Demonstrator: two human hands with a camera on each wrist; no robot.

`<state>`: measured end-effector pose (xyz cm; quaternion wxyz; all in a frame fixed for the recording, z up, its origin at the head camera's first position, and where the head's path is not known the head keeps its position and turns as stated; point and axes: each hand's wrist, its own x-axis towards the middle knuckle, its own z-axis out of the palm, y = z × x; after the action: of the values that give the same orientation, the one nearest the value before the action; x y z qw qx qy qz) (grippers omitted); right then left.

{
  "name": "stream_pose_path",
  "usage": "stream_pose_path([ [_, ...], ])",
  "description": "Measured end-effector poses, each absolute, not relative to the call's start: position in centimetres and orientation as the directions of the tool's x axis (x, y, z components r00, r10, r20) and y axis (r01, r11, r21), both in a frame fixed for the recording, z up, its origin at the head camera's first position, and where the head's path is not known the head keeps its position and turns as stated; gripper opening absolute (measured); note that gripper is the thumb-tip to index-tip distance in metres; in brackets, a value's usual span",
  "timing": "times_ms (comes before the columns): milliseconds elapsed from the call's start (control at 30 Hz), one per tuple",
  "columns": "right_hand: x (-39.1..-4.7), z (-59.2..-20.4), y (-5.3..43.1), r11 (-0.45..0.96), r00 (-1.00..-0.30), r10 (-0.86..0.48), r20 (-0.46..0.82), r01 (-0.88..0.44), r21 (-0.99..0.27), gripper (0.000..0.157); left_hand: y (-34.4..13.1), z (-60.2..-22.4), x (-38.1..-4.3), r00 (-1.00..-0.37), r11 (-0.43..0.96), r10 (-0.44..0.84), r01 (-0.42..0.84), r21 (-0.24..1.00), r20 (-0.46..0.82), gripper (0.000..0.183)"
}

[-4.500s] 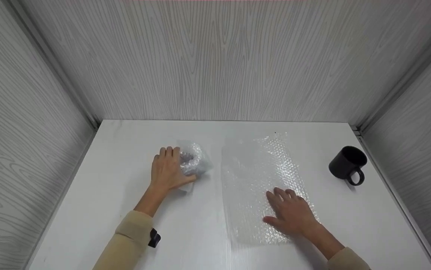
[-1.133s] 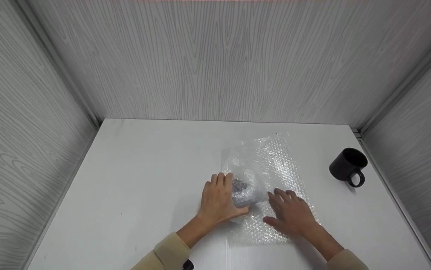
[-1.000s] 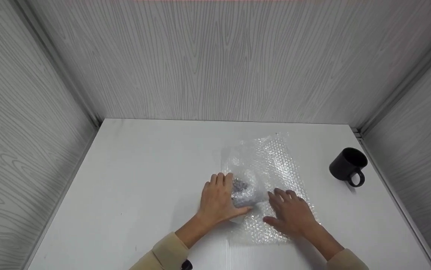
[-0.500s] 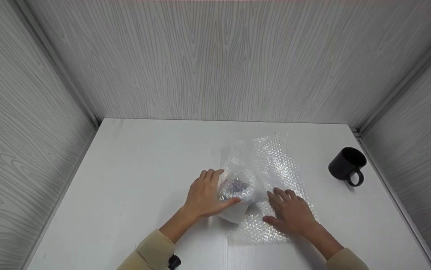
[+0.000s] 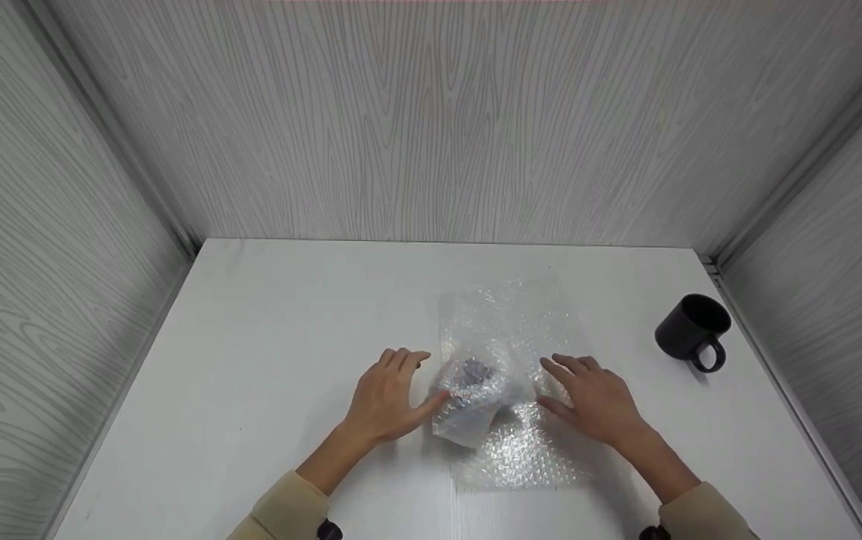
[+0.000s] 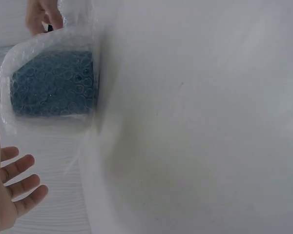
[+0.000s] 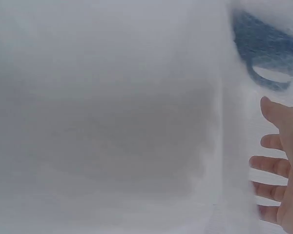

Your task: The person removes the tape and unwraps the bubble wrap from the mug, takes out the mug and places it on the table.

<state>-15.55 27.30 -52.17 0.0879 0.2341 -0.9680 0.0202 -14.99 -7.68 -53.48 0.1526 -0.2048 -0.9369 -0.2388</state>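
A mug wrapped in bubble wrap (image 5: 472,386) stands on the left part of a flat bubble wrap sheet (image 5: 506,300). Through the wrap, the left wrist view shows the mug's dark blue wall (image 6: 56,85), and its handle (image 7: 268,80) shows in the right wrist view. My left hand (image 5: 385,397) is spread just left of the wrapped mug, its thumb tip close to the wrap; whether it touches is unclear. Over the right part of the sheet, my right hand (image 5: 599,397) has its fingers apart and grips nothing.
A black mug (image 5: 689,326) lies tilted at the right side of the white table (image 5: 288,315), its handle toward the front. Grey wood-grain panels (image 5: 431,120) rise behind the table and on both sides.
My left hand carried the wrapped mug rightward onto the sheet, then let go and drew back left. My right hand, resting on the sheet before, has shifted slightly up and away from it.
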Motion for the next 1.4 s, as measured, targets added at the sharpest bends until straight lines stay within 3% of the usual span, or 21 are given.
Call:
stream_pose_path([
  [267, -15.5, -49.4, 25.8, 0.878, -0.829, -0.445, 0.339, -0.479, -0.017, 0.052, -8.1, -54.3, -14.6, -0.835, 0.776, 0.345, 0.511, 0.371, 0.429, 0.043],
  [600, -13.9, -48.2, 23.0, 0.831, -0.725, -0.474, 0.500, -0.555, -0.018, 0.045, -8.0, -55.3, -14.7, -0.739, 0.740, 0.426, 0.617, 0.269, 0.522, 0.064],
  [1400, -16.4, -46.3, 17.9, 0.862, -0.852, -0.425, 0.305, -0.484, -0.149, 0.056, -7.6, -55.6, -14.8, -0.701, 0.699, 0.435, 0.658, 0.279, 0.565, 0.072],
])
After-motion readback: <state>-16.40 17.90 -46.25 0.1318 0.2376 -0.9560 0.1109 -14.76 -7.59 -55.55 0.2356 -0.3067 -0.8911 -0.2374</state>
